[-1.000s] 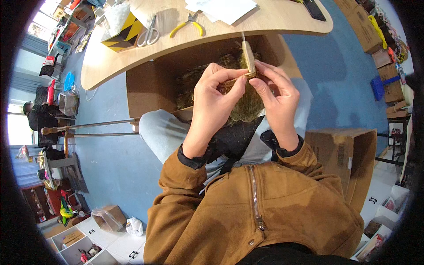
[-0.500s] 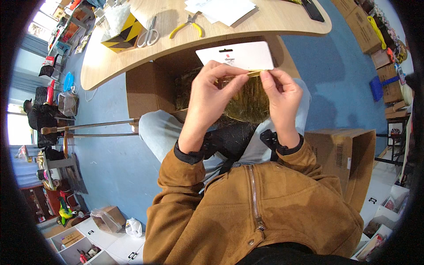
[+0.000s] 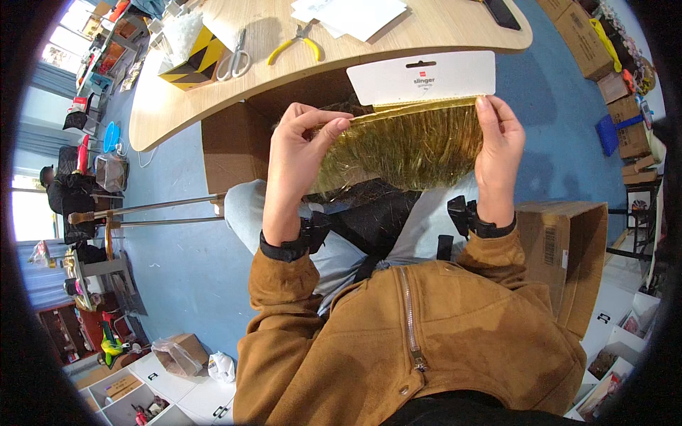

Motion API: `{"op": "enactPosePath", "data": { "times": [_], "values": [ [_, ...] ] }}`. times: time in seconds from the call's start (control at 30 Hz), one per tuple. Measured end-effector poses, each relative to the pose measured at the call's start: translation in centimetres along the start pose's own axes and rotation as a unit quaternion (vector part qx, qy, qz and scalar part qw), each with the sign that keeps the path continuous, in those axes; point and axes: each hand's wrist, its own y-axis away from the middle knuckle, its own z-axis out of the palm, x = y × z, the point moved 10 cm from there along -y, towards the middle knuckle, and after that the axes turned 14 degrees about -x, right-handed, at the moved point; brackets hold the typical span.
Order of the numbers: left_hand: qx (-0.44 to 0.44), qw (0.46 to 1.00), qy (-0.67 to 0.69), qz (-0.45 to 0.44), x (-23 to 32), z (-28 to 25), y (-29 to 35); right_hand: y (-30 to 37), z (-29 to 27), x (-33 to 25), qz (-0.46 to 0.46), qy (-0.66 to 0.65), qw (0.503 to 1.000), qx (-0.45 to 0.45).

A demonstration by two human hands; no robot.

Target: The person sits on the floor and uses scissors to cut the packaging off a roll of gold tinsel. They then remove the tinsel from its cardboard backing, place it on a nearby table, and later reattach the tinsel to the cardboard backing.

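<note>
A gold tinsel fringe garland point(image 3: 419, 142) is stretched between my hands above my lap, its strands hanging from a gold top band. My left hand point(image 3: 295, 145) pinches the band's left end between thumb and fingers. At the right end, my right hand point(image 3: 499, 145) grips the band by the lower right corner of a white header card point(image 3: 383, 84). The card, with a slotted hanging hole, stands along the upper edge of the band. An open cardboard box point(image 3: 231, 145) lies behind the garland, under the table's edge, its contents mostly hidden.
The wooden table point(image 3: 256, 82) ahead carries yellow-handled pliers point(image 3: 307, 50), scissors point(image 3: 234, 64), white papers point(image 3: 355, 18), a black phone-like slab point(image 3: 501, 14) and a yellow-black striped box point(image 3: 195, 64). Another cardboard box point(image 3: 550, 248) stands at my right. Metal rods point(image 3: 156, 209) extend to the left.
My hands have moved apart, the left going left and the right going right. The garland's band and fringe are now spread wide between them, and the card has shifted right.
</note>
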Motion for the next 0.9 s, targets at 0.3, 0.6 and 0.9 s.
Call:
{"op": "enactPosePath", "data": {
  "times": [0.3, 0.6, 0.9],
  "values": [
    [-0.025, 0.998, 0.062, 0.005, -0.6, 1.2, -1.1, 0.0, -0.7, 0.5, 0.020, -0.044, 0.999, -0.006],
    [-0.068, 0.982, 0.177, 0.002, -1.2, 3.4, -1.6, -0.2, -0.5, 1.5, 0.040, -0.102, 0.994, -0.026],
    [-0.054, 0.940, 0.336, -0.032, -2.8, 5.6, -1.2, -1.7, -0.2, 7.2, 0.186, -0.114, 0.975, -0.035]
  ]
}}
